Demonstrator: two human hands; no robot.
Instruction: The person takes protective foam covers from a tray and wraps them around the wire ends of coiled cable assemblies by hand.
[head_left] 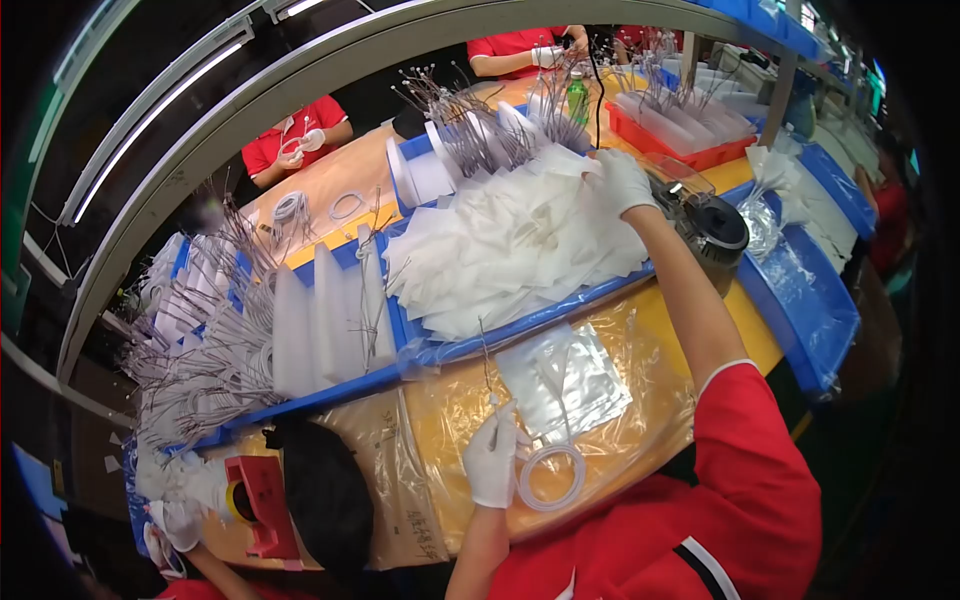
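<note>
Your cable (579, 480) looks wound already: its ring lies on the bench (650, 440), just beside your left hand (490, 458), whose fingers are closed on what seems its thin wire end. The ring is bare, with neither a white sheet nor a silver bag (603, 365) around it, so any covering looks undone. Your right hand (622, 182) is at the far right of the white sheets (510, 240), though I cannot tell whether it grips one
</note>
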